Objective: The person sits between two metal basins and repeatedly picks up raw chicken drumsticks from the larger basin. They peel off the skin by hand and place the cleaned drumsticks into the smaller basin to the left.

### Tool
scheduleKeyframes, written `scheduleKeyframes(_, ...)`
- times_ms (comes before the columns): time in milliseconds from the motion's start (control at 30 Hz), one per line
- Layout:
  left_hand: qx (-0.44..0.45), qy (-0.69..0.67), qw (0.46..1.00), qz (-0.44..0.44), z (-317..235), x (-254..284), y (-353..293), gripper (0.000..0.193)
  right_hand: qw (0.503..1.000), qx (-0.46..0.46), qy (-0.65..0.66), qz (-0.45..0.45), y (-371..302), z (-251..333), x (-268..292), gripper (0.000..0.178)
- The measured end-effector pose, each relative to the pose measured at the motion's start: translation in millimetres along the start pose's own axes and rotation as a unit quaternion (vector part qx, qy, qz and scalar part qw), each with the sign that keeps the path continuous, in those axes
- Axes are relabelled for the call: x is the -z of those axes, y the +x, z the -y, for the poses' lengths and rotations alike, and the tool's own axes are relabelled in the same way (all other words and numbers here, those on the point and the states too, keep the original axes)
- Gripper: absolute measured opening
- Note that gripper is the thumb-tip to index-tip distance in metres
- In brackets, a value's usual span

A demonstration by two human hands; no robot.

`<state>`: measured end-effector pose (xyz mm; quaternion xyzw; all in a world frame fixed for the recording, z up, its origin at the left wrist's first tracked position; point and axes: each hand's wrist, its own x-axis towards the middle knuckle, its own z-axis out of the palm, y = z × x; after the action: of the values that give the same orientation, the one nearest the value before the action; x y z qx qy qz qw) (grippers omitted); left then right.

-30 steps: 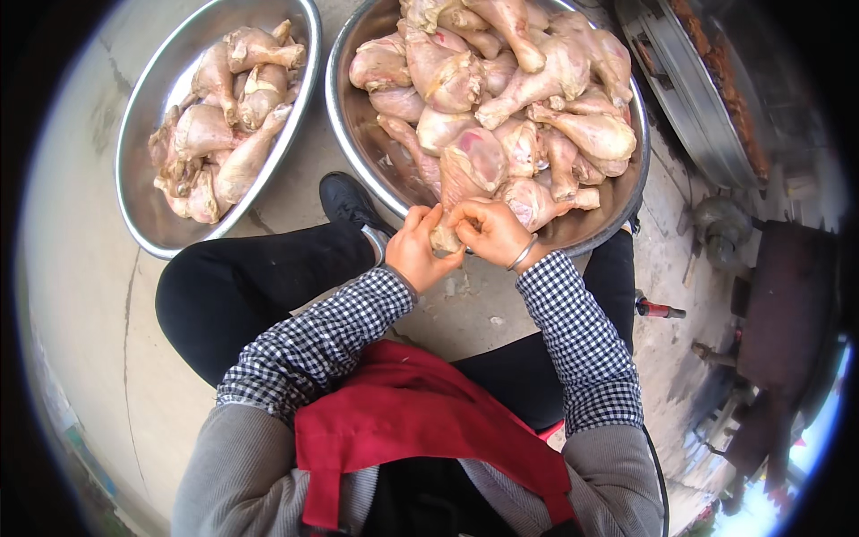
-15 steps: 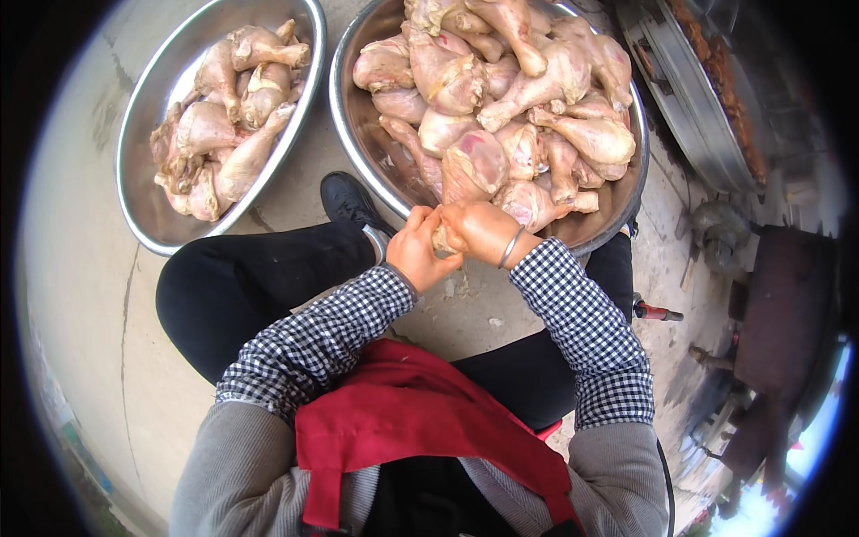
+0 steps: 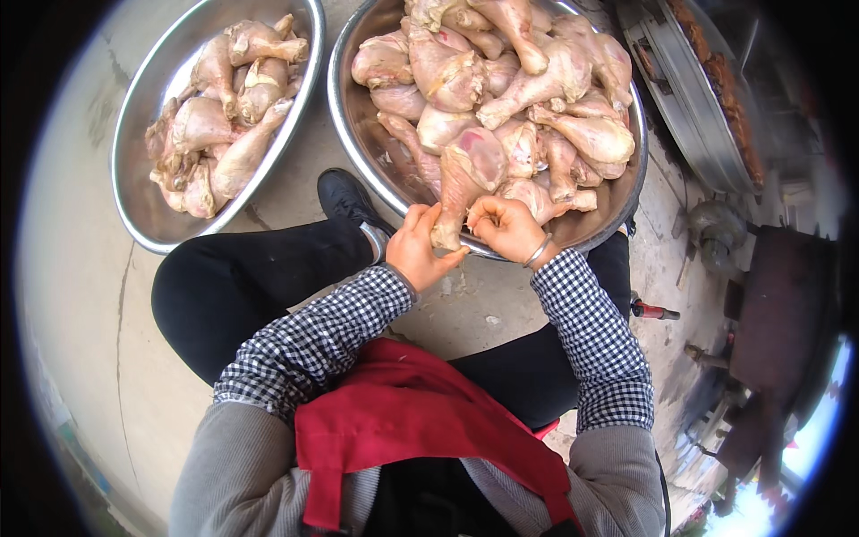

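A raw chicken drumstick [image 3: 464,179] leans over the near rim of the large metal basin [image 3: 342,125], its bony end toward me. My left hand [image 3: 414,251] grips that bony end between thumb and fingers. Just right of the drumstick, my right hand [image 3: 512,231] is closed, its fingertips pinched together; whatever may be between them is too small to make out. Several more raw drumsticks [image 3: 555,80] are heaped in the basin behind both hands.
To the left stands a second metal basin [image 3: 119,179] with a smaller pile of drumsticks [image 3: 201,125]. My shoe [image 3: 347,199] is between the basins. At the right are a round metal pan [image 3: 693,98], a red-handled object [image 3: 655,311] and dark metal equipment [image 3: 777,304].
My right hand has pulled away to the right from the drumstick's bony end, which now shows. My left hand has stayed on it.
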<state>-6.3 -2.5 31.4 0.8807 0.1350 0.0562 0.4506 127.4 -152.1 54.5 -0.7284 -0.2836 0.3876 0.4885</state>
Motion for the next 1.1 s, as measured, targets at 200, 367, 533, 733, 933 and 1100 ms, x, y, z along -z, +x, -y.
scheduleKeyframes(200, -0.031, 0.01, 0.999, -0.006, 7, -2, -2, 0.077, 0.991, -0.012, -0.13, -0.01, 0, 6, -25, 0.013)
scheduleKeyframes(367, -0.019, -0.13, 0.991, 0.018, 8, 2, -13, 0.074, 0.979, -0.049, -0.189, -0.057, 1, -14, -27, 0.013)
scheduleKeyframes(533, 0.024, -0.305, 0.951, -0.045, 30, -27, -30, 0.062, 0.987, -0.022, -0.055, -0.147, 5, -47, -5, 0.01)
scheduleKeyframes(733, 0.094, -0.374, 0.92, -0.073, 29, -33, -33, 0.04, 0.98, 0.061, -0.188, -0.033, 15, -11, -9, 0.009)
scheduleKeyframes(933, 0.15, -0.438, 0.882, -0.091, 19, -30, -30, 0.03, 0.989, -0.028, -0.136, -0.051, 17, -30, 1, 0.011)
scheduleKeyframes(1100, 0.194, -0.47, 0.857, -0.084, 17, -27, -26, 0.029, 0.986, -0.149, 0.073, -0.03, 8, -35, -2, 0.013)
